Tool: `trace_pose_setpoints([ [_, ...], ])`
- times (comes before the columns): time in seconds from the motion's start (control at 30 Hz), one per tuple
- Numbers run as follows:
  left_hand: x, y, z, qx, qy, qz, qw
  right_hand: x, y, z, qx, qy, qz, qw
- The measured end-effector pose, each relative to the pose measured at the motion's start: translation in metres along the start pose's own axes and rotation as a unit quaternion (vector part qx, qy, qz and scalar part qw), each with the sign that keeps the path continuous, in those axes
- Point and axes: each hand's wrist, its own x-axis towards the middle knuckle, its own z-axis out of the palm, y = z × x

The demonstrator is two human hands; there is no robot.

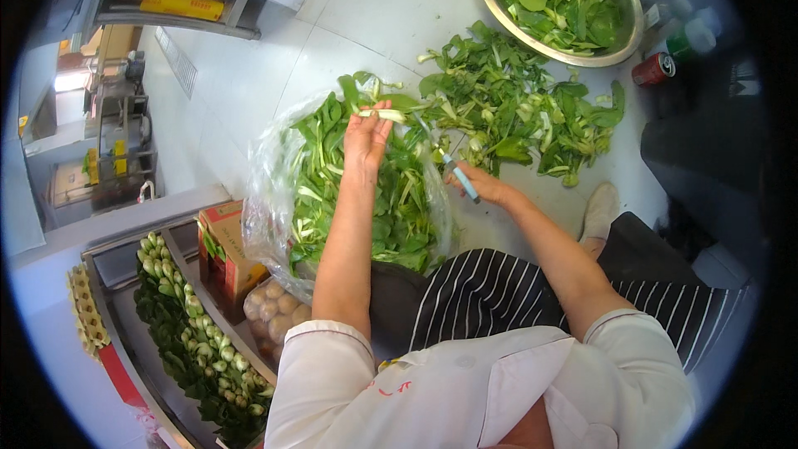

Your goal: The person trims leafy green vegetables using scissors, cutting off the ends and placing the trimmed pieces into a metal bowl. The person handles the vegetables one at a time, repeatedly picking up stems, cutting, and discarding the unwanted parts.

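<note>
Between the fingers of my left hand (366, 140) is a leafy green stalk (388, 115), its pale stem lying across the fingertips. That hand is above a clear plastic bag (265, 199) filled with leafy greens (393, 212). My right hand (477, 185) grips a small knife (461, 179) with a light blue handle; its blade points up and left, towards the stalk. Right of the bag, a heap of cut leaves and stem ends (499, 100) is spread over the tiled floor. Behind the heap, a metal basin (634, 28) contains more greens.
A red drink can (651, 70) and bottles (689, 37) stand beside the basin. At lower left, a rack (187, 262) bears rows of bok choy (199, 337). A cardboard box (227, 249) and a bag of round produce (274, 312) sit by it. My shoe (601, 209) is at right.
</note>
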Motion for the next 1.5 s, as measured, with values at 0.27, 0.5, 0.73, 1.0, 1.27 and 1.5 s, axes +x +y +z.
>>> trace_pose_setpoints([
  [0.27,0.005,-0.031,0.017,-0.054,0.063,0.025,0.996,0.009,0.005,0.026,0.051,0.051,-0.056,0.996],
  [0.5,0.011,-0.038,0.025,0.000,0.076,0.013,0.997,0.006,0.018,0.020,-0.012,0.078,-0.039,0.996],
  [0.73,0.010,-0.071,0.036,0.145,0.060,0.010,0.988,0.001,-0.022,0.013,0.185,0.146,-0.001,0.972],
  [1.0,0.043,-0.117,0.110,0.376,-0.096,0.177,0.904,-0.017,-0.007,0.010,0.284,0.194,0.071,0.936],
  [1.27,0.081,-0.100,0.128,0.577,-0.110,0.291,0.755,-0.021,-0.011,-0.008,0.272,0.179,0.045,0.944],
  [1.5,0.095,-0.067,-0.056,0.892,0.031,0.311,0.326,-0.024,0.003,-0.020,0.274,0.169,0.030,0.946],
])
